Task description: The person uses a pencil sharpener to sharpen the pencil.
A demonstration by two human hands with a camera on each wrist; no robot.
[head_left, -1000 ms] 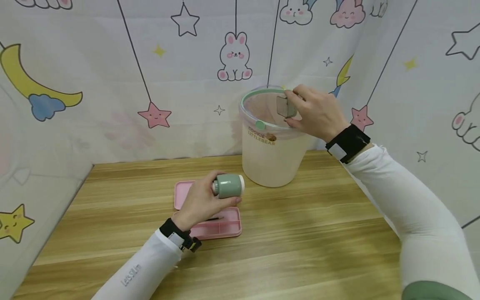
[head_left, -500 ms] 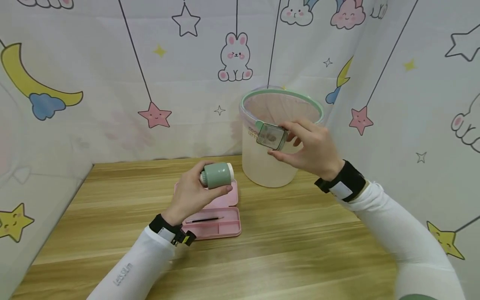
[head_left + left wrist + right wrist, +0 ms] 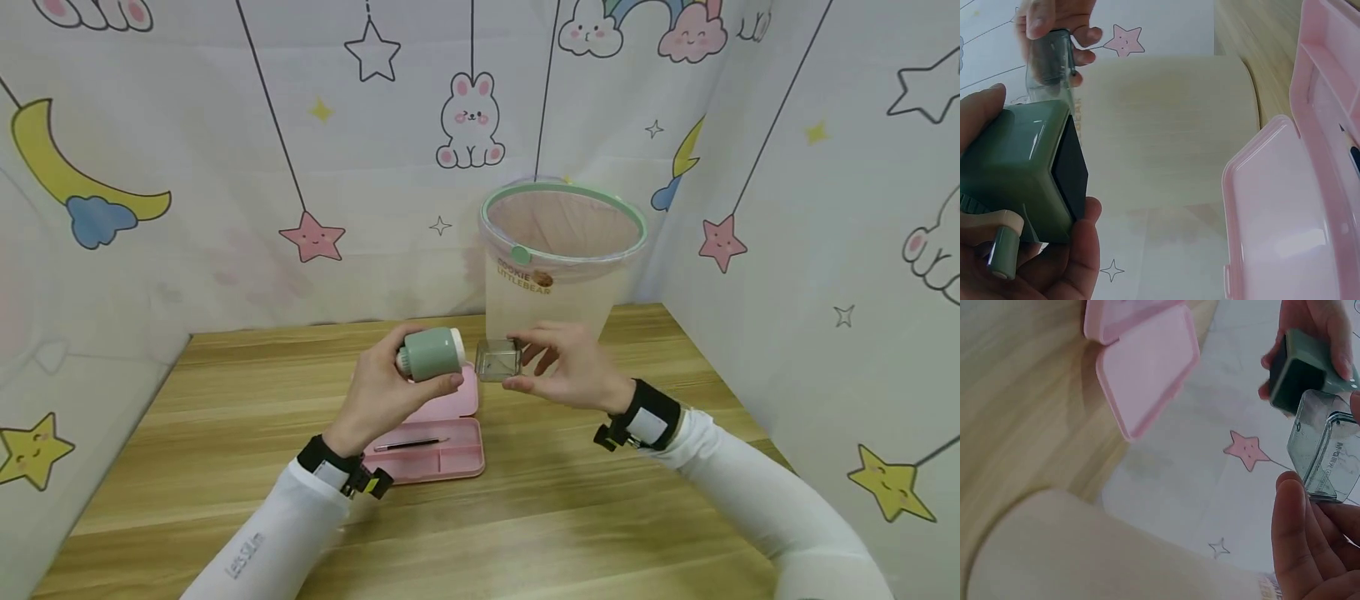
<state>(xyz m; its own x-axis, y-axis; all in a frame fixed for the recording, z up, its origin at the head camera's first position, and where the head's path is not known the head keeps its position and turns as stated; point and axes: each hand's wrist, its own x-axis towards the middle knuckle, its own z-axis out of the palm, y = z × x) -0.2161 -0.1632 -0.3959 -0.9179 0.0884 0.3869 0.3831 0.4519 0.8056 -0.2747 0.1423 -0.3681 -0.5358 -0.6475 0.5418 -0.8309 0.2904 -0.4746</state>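
My left hand (image 3: 367,396) holds a green hand-crank pencil sharpener (image 3: 430,353) on its side above a pink pencil case (image 3: 460,461). In the left wrist view, fingers and thumb wrap the body, the crank handle (image 3: 1005,253) points towards the camera, and a dark opening (image 3: 1071,178) shows on one side. My right hand (image 3: 573,367) pinches a clear shavings drawer (image 3: 497,360) by one end, close to the sharpener's white end. Through its walls the clear drawer (image 3: 1319,447) looks nearly bare in the right wrist view. A dark pencil (image 3: 408,445) lies in the case's lower half.
Behind my right hand stands a tall pale bin (image 3: 551,304) with a green rim and a bag lining. The case's lid (image 3: 457,400) lies folded back on the wooden table (image 3: 585,517). A printed cloth (image 3: 375,250) hangs at the back and sides.
My right hand has come away from the bin's mouth, down and left with the clear drawer, to beside the sharpener. My left hand has shifted slightly left and up, still holding the sharpener.
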